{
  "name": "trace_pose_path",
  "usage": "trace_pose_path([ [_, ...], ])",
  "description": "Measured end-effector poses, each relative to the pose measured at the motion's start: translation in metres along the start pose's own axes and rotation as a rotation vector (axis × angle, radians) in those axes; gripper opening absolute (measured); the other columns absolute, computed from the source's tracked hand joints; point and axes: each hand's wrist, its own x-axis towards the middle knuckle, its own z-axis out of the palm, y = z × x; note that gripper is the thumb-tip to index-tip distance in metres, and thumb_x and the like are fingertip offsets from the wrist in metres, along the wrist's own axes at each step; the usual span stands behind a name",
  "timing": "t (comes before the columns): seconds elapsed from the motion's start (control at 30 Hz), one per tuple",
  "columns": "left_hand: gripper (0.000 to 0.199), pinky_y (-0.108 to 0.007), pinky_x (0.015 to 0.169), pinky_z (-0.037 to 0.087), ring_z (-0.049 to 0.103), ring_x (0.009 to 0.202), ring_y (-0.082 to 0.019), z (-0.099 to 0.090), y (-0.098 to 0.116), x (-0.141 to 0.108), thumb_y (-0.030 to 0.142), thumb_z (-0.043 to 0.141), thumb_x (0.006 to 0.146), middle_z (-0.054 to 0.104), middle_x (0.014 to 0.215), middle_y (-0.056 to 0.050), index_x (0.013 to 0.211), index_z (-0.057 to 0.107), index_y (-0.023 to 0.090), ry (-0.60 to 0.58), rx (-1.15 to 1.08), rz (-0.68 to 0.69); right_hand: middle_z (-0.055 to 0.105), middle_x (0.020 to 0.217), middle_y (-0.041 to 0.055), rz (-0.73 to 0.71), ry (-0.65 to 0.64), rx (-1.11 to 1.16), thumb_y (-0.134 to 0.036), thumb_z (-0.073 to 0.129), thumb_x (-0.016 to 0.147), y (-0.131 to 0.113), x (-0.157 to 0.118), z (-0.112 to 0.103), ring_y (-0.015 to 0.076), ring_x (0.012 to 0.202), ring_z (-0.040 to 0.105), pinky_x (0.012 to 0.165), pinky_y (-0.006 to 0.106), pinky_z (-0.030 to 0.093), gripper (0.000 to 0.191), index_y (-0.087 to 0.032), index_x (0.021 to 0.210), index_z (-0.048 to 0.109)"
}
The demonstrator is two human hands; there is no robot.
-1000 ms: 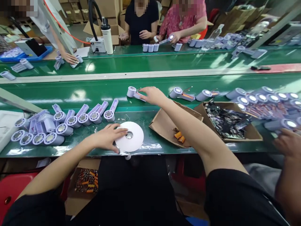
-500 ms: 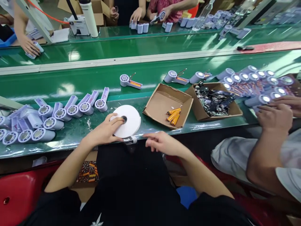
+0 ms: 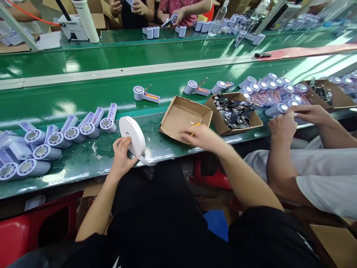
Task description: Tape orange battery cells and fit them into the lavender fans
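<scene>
My left hand (image 3: 122,154) grips a large white tape roll (image 3: 135,136), tilted up on its edge near the bench's front, its fingers at the core. A loose strip of tape hangs from the roll's bottom over the bench edge. My right hand (image 3: 199,137) is over a shallow cardboard box (image 3: 174,115), smeared by motion, with its fingertips inside by the orange cells (image 3: 196,124). The hand covers most of these cells, and whether it holds one is hidden.
Purple fan housings (image 3: 57,139) crowd the bench at left. A housing with orange cells (image 3: 150,97) lies behind the box. Right of it stands a box of circuit boards (image 3: 232,111). A co-worker's hands (image 3: 290,119) work at the right.
The tape roll has gone from lying flat to tilted up in my left hand. My right hand has moved from the bench's front edge into the cardboard box. The whole view has shifted.
</scene>
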Motion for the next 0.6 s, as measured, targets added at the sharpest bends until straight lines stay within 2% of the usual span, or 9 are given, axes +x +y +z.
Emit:
trace_pose_path([
  [0.03, 0.07, -0.058, 0.12, 0.044, 0.056, 0.138, -0.038, 0.0, 0.001, 0.0, 0.035, 0.085, 0.088, 0.067, 0.142, -0.017, 0.148, 0.052, 0.023, 0.003, 0.001, 0.008, 0.083, 0.132, 0.0116, 0.047, 0.028, -0.138, -0.029, 0.052, 0.108, 0.017, 0.009, -0.017, 0.0275, 0.115, 0.078, 0.105, 0.038, 0.057, 0.042, -0.02, 0.138, 0.079],
  [0.07, 0.068, -0.058, 0.12, 0.044, 0.055, 0.138, -0.038, 0.0, 0.002, 0.001, 0.032, 0.084, 0.088, 0.067, 0.142, -0.017, 0.148, 0.052, 0.023, 0.007, 0.005, 0.017, 0.082, 0.134, 0.0134, 0.097, -0.009, -0.273, -0.022, 0.053, 0.104, 0.032, 0.017, -0.03, 0.0303, 0.121, 0.076, 0.108, 0.041, 0.056, 0.044, -0.018, 0.14, 0.078],
  [0.17, 0.066, -0.057, 0.119, 0.045, 0.054, 0.139, -0.038, 0.0, 0.006, 0.001, 0.023, 0.08, 0.086, 0.068, 0.142, -0.016, 0.147, 0.054, 0.023, 0.0, 0.019, 0.042, 0.083, 0.132, 0.0126, 0.181, -0.274, -0.489, -0.012, 0.059, 0.09, 0.064, 0.04, -0.049, 0.0341, 0.124, 0.075, 0.106, 0.043, 0.056, 0.057, -0.022, 0.142, 0.079],
  [0.27, 0.066, -0.059, 0.119, 0.045, 0.053, 0.139, -0.039, 0.0, 0.008, 0.0, 0.018, 0.077, 0.084, 0.068, 0.142, -0.017, 0.146, 0.055, 0.022, -0.031, 0.043, 0.044, 0.08, 0.14, 0.008, 0.127, -0.421, -0.406, -0.012, 0.062, 0.083, 0.074, 0.054, -0.045, 0.0313, 0.125, 0.076, 0.104, 0.038, 0.057, 0.064, -0.026, 0.144, 0.077],
  [0.4, 0.068, -0.06, 0.121, 0.044, 0.053, 0.14, -0.039, 0.0, 0.009, -0.001, 0.016, 0.076, 0.082, 0.069, 0.143, -0.017, 0.146, 0.056, 0.022, -0.058, 0.063, 0.026, 0.075, 0.145, 0.0125, 0.124, -0.449, -0.389, -0.024, 0.071, 0.081, 0.072, 0.058, -0.035, 0.035, 0.129, 0.072, 0.105, 0.041, 0.057, 0.062, -0.022, 0.143, 0.076],
  [0.5, 0.067, -0.06, 0.121, 0.044, 0.051, 0.141, -0.039, 0.0, 0.009, -0.001, 0.016, 0.075, 0.083, 0.069, 0.143, -0.017, 0.147, 0.056, 0.022, -0.057, 0.046, 0.029, 0.077, 0.137, 0.014, 0.113, -0.423, -0.346, -0.033, 0.076, 0.081, 0.074, 0.058, -0.037, 0.0363, 0.127, 0.071, 0.105, 0.042, 0.055, 0.052, -0.021, 0.131, 0.08],
  [0.6, 0.067, -0.059, 0.12, 0.046, 0.051, 0.14, -0.039, -0.001, 0.01, 0.0, 0.015, 0.074, 0.083, 0.068, 0.143, -0.017, 0.148, 0.056, 0.022, -0.049, 0.041, 0.041, 0.079, 0.127, 0.0125, 0.095, -0.465, -0.247, -0.036, 0.078, 0.079, 0.079, 0.057, -0.039, 0.0349, 0.119, 0.073, 0.1, 0.039, 0.055, 0.038, -0.021, 0.114, 0.081],
])
